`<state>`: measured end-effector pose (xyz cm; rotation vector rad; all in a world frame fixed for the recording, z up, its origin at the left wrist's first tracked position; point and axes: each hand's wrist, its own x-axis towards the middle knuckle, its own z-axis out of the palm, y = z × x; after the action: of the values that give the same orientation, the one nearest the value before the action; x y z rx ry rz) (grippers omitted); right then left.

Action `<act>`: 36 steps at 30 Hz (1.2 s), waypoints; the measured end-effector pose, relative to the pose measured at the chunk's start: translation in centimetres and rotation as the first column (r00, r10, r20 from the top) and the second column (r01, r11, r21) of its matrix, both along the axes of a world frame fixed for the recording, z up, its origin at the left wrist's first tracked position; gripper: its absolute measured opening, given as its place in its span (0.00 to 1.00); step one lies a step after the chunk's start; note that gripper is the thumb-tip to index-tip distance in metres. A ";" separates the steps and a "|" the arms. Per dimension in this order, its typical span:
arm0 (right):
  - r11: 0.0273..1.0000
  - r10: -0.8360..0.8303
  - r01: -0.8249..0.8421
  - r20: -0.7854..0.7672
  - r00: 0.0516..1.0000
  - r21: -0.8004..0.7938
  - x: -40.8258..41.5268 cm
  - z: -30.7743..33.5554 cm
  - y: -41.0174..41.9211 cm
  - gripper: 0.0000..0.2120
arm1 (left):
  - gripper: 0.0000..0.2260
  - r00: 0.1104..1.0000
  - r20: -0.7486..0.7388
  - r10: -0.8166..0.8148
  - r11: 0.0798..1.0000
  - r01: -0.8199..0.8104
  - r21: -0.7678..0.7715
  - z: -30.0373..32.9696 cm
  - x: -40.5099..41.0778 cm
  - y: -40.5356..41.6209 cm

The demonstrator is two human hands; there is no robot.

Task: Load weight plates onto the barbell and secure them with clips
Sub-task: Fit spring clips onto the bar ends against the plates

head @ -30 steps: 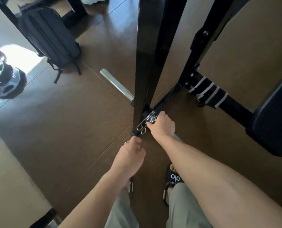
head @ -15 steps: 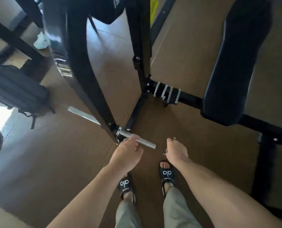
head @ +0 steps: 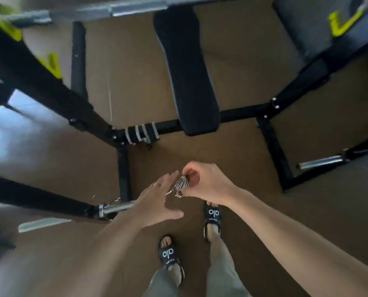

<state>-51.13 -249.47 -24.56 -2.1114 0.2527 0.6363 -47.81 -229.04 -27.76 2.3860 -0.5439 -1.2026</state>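
My right hand [head: 206, 183] pinches a metal spring clip [head: 180, 183] in front of me, above the floor. My left hand [head: 157, 203] is spread flat just left of the clip, fingers apart, fingertips close to it, holding nothing. Under my left hand a chrome storage peg [head: 116, 207] sticks out from the black rack, with another spring clip [head: 102, 210] seated at its base. The barbell [head: 123, 8] lies blurred across the top of the view on the rack. No weight plate shows clearly.
A black bench [head: 189, 82] stands ahead inside the black rack frame [head: 271, 142]. A second chrome peg [head: 322, 162] juts out at the right. Yellow hooks [head: 50, 63] sit on the left upright. My sandalled feet [head: 169, 256] stand on brown flooring.
My right hand has pulled a clip off the peg and raised it. My left hand let go of the peg and opened beside the clip. The view swung right, toward the bench.
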 end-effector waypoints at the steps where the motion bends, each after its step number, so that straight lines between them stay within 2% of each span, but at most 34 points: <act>1: 0.999 -0.034 0.034 0.019 0.999 0.017 -0.8 2.2 -1.3 0.23 | 0.47 0.999 -0.003 -0.034 0.999 0.034 -0.039 1.1 0.0 -1.5; 5: 0.977 -0.209 0.204 0.086 0.974 0.065 -5.2 9.4 -7.2 0.28 | 0.11 0.993 0.057 -0.105 0.960 0.116 -0.254 6.6 -1.4 -9.8; 7: 0.939 -0.336 0.325 0.103 0.936 0.112 -7.9 11.6 -10.4 0.27 | 0.06 0.989 0.055 -0.135 0.933 0.146 -0.329 9.3 -3.0 -14.5; 10: 0.829 -0.542 0.507 0.115 0.833 0.236 -12.7 13.6 -16.3 0.28 | 0.06 0.993 -0.038 -0.113 0.933 0.093 -0.347 12.3 -5.5 -22.0; 13: 0.634 -0.727 0.637 0.057 0.684 0.438 -18.7 14.8 -22.4 0.43 | 0.11 0.975 -0.205 -0.088 0.915 -0.002 -0.404 14.8 -8.4 -30.8; 15: 0.579 -0.755 0.653 0.021 0.655 0.487 -22.4 15.2 -25.8 0.50 | 0.11 0.956 -0.278 -0.098 0.899 -0.035 -0.436 16.8 -11.2 -36.9; 18: 0.610 -0.750 0.652 0.064 0.658 0.451 -26.4 15.8 -30.4 0.46 | 0.12 0.938 -0.343 -0.051 0.885 -0.116 -0.451 18.9 -15.6 -44.9; 22: 0.566 -0.800 0.724 0.050 0.598 0.394 -30.2 16.3 -36.7 0.63 | 0.19 0.927 -0.373 -0.038 0.868 -0.154 -0.472 20.2 -19.7 -53.4; 23: 0.551 -0.809 0.734 0.039 0.587 0.396 -31.1 16.5 -38.4 0.62 | 0.19 0.925 -0.378 -0.042 0.860 -0.159 -0.486 20.5 -20.4 -55.4; 26: 0.511 -0.832 0.753 0.018 0.555 0.415 -32.9 16.3 -44.0 0.48 | 0.18 0.932 -0.352 -0.082 0.846 -0.122 -0.518 21.0 -21.9 -61.7; 27: 0.511 -0.834 0.757 0.023 0.551 0.408 -33.1 16.3 -46.0 0.48 | 0.17 0.937 -0.341 -0.076 0.841 -0.123 -0.527 21.0 -22.1 -63.9; 30: 0.520 -0.835 0.765 0.040 0.548 0.381 -33.1 16.2 -52.0 0.62 | 0.16 0.941 -0.332 -0.059 0.825 -0.141 -0.547 20.8 -22.0 -70.3; 34: 0.520 -0.841 0.783 0.047 0.539 0.341 -32.5 16.4 -61.1 0.59 | 0.22 0.958 -0.282 -0.057 0.811 -0.121 -0.573 20.3 -21.1 -80.3; 36: 0.519 -0.844 0.793 0.043 0.535 0.318 -31.9 16.5 -66.2 0.65 | 0.20 0.960 -0.268 -0.084 0.808 -0.092 -0.582 20.2 -20.8 -85.7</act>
<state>-83.07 -315.71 -8.10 -1.5039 0.9494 -0.1294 -68.57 -314.76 -7.54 1.6543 -0.6963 -1.1338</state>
